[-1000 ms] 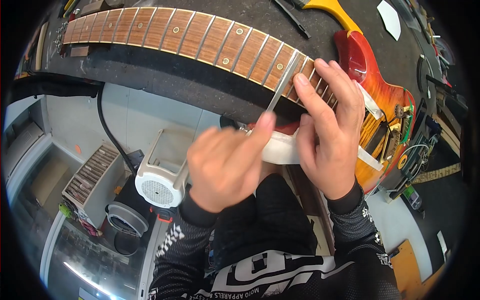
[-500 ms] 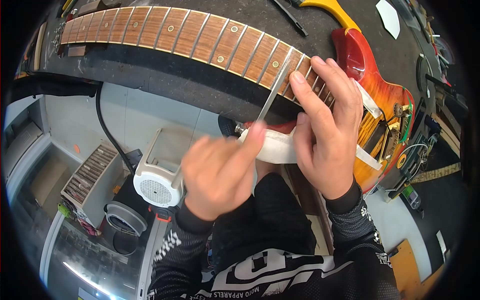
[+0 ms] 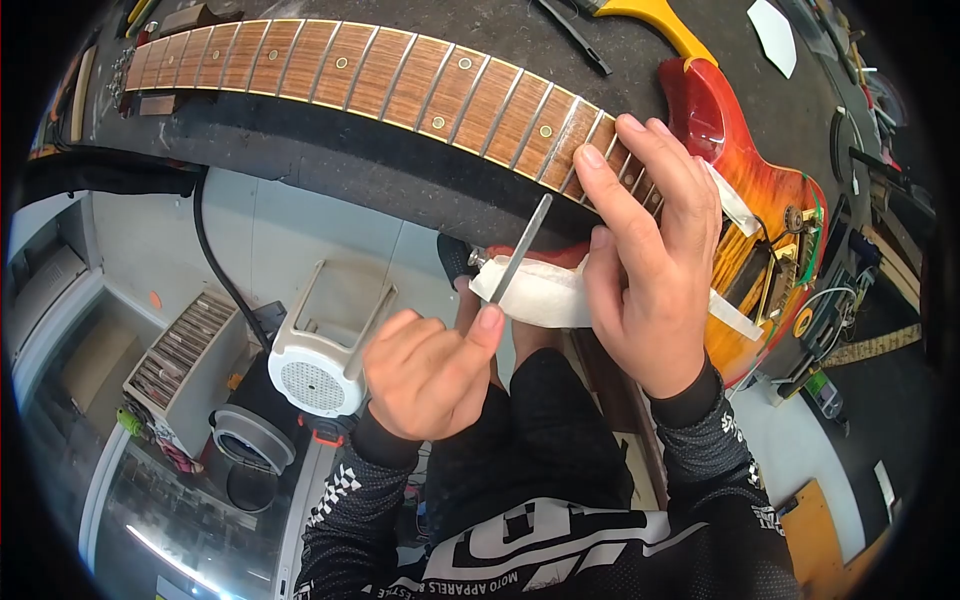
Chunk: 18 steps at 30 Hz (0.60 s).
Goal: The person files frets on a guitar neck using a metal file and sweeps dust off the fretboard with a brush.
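A thin metal file [image 3: 522, 245] is pinched in my left hand [image 3: 430, 372], its tip raised toward the near edge of the wooden fretboard [image 3: 400, 75] and apart from it. My left fingers are curled around the file's hidden lower end. Stretched out over the upper frets, my right hand [image 3: 655, 255] rests its fingertips on the fretboard near the sunburst guitar body [image 3: 765, 165]. Pale masking material [image 3: 545, 292] covers the lower horn beside my right thumb. Pale dust shows on the fretboard just left of my right index finger.
The guitar lies on a dark workbench [image 3: 230, 125]. Behind it are a yellow-handled tool [image 3: 655, 22] and a slim black tool [image 3: 575, 38]. Below the bench edge stand a white stool [image 3: 318, 375] and a box of flat items [image 3: 185, 345]. A tape measure [image 3: 875, 345] lies at right.
My left hand has drawn the file back toward me and down, so its tip has left the fretboard. My right hand has stayed nearly in place.
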Each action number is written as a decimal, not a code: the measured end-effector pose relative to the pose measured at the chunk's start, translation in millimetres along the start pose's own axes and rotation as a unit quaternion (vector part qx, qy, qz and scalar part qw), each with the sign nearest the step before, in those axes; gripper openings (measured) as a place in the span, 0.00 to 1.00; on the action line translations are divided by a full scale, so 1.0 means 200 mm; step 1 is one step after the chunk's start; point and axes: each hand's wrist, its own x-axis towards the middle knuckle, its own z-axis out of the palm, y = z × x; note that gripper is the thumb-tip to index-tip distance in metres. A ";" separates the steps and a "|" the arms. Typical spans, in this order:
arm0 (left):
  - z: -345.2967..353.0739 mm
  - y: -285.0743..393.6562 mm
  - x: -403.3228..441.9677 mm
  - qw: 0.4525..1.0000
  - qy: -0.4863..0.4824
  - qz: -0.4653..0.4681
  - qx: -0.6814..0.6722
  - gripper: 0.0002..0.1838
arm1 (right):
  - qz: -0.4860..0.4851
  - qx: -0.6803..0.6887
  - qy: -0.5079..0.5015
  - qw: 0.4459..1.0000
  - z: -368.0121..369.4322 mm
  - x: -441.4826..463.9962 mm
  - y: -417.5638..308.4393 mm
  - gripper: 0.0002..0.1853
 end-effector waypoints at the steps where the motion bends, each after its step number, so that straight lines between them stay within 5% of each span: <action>1: 0.01 -0.01 0.00 1.000 0.005 0.000 0.008 0.32 | 0.000 -0.001 0.000 1.000 0.00 0.00 0.00 0.43; 11: 0.14 -0.12 0.42 0.999 0.045 0.015 0.009 0.32 | 0.001 0.003 0.003 1.000 0.01 0.00 -0.01 0.42; 18: 0.06 -0.06 0.15 0.999 0.027 -0.003 0.047 0.33 | 0.002 0.008 0.002 1.000 0.00 0.01 -0.01 0.43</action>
